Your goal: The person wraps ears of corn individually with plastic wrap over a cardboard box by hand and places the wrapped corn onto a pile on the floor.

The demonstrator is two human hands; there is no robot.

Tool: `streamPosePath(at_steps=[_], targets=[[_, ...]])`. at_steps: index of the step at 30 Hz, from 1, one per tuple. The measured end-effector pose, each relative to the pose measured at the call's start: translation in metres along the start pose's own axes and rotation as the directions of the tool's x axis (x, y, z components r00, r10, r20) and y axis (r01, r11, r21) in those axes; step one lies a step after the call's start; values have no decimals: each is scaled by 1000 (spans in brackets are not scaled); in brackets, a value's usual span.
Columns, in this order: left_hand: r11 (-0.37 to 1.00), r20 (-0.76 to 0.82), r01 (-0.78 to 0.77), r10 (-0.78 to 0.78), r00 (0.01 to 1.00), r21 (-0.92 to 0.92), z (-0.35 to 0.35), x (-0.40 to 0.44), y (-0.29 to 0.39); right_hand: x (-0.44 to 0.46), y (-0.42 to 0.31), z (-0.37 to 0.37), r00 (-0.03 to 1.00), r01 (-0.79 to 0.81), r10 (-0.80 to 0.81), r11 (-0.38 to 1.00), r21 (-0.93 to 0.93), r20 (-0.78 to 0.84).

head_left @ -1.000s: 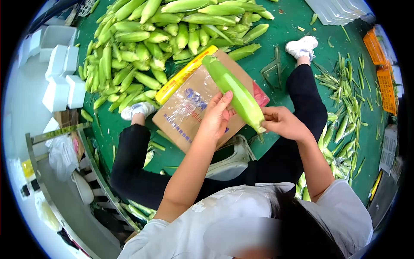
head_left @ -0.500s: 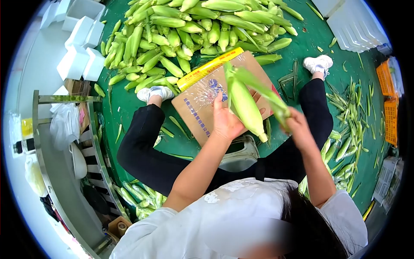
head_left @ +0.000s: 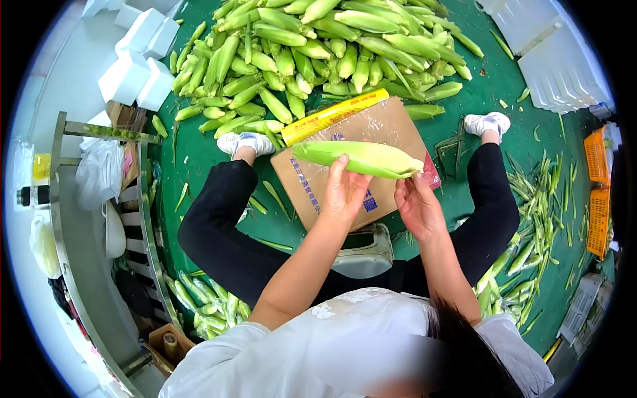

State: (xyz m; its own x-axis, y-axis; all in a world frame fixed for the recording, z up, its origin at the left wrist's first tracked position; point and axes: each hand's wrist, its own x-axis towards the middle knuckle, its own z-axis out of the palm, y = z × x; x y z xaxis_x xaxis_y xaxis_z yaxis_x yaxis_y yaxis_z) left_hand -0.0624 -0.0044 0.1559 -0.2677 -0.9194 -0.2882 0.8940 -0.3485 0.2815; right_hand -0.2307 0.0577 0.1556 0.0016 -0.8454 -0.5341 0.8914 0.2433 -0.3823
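Note:
An ear of corn (head_left: pixel 361 158) in pale green husk lies almost level above a cardboard box (head_left: pixel 305 199). My left hand (head_left: pixel 345 189) grips it around the middle, thumb on the near side. At its stem end, on the right, my right hand (head_left: pixel 419 202) pinches the husk or stem between thumb and fingers. A yellow roll box (head_left: pixel 335 116) with red print rests along the cardboard box's far edge. Beyond that, a large heap of corn ears (head_left: pixel 285 60) in green husks covers the floor.
Stripped husk leaves (head_left: pixel 544 205) litter the green floor at right. Plastic-wrapped corn (head_left: pixel 209 305) lies at lower left. A metal rack (head_left: pixel 60 219) and white foam boxes (head_left: pixel 129 83) stand at left. Orange crates (head_left: pixel 598 222) and white bins (head_left: pixel 554 63) are at right.
The corn has turned from steeply slanted to nearly level. My right hand no longer holds the loose, peeled-back husk leaf and has moved to the ear's stem end.

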Motion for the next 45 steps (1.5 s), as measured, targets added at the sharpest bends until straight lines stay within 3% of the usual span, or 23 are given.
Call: streamPosePath(at_steps=[1,4,7,8,9,10,11,13,15,16,17,19,22,23,25,26,28,30,33,36,38,41,45], targets=[[997,17,-34,33,999,71,5,-2,1,6,7,-5,999,-9,10,998,56,-34],[958,84,-114,95,992,265,7,-1,2,18,12,-21,990,-16,-1,992,-124,-139],[997,244,79,-83,966,25,-5,7,24,3,-18,-22,933,-354,283,841,-410,-225],[990,98,116,-123,988,79,-4,9,32,-1,-35,-28,904,-427,361,802,-418,-231],[988,85,91,-102,991,125,-9,16,41,13,-65,-73,946,-310,321,866,-392,-41],[983,71,65,-78,994,169,-17,29,49,24,-102,-67,995,83,-70,972,-218,70],[977,51,38,-49,998,208,-23,39,55,51,-169,-139,954,298,-300,940,163,-14],[655,-107,-99,267,958,749,-3,58,61,77,-168,-158,978,201,-207,962,-185,-15],[202,89,-128,194,977,971,-29,87,65,89,-171,-171,990,107,-141,864,-492,-31],[-241,310,-264,180,934,934,-32,98,62,86,-118,-109,917,-133,-214,631,-764,-337],[-630,490,-342,71,869,697,-36,103,56,103,-79,-98,903,-95,-421,0,-995,-86],[-668,387,-270,29,922,693,-48,112,43,124,-15,-72,857,-200,-492,-591,-781,153],[-734,296,-231,-43,954,639,-66,119,41,141,3,-57,941,-198,-338,-471,-860,-32],[-752,274,-227,-64,960,619,-74,118,42,139,-4,-63,966,-158,-230,-149,-976,-121],[-761,283,-204,-28,959,616,-80,112,41,136,-37,-74,985,-165,42,504,-848,-167],[-767,309,-198,1,951,610,-81,109,40,141,-40,-69,994,63,-105,431,-900,19],[-734,260,-163,19,966,660,-78,105,28,138,-36,-47,859,468,-333,200,-861,389],[-705,325,-195,52,944,681,-79,108,12,166,-2,-15,675,697,-308,-35,-717,671],[-566,542,-395,111,833,724,-105,106,25,210,33,-12,662,678,-61,-374,-632,747],[-544,595,-508,-21,804,668,-130,43,70,210,26,0,496,745,89,-555,-370,864],[-638,476,-442,-132,870,631,-132,-2,81,210,17,3,501,764,240,-574,-295,831],[-741,387,-150,157,909,654,-142,11,81,222,17,9,516,768,311,-581,-271,798],[-690,550,-480,-141,823,542,-156,30,92,216,16,6,575,753,312,-564,-339,756]])
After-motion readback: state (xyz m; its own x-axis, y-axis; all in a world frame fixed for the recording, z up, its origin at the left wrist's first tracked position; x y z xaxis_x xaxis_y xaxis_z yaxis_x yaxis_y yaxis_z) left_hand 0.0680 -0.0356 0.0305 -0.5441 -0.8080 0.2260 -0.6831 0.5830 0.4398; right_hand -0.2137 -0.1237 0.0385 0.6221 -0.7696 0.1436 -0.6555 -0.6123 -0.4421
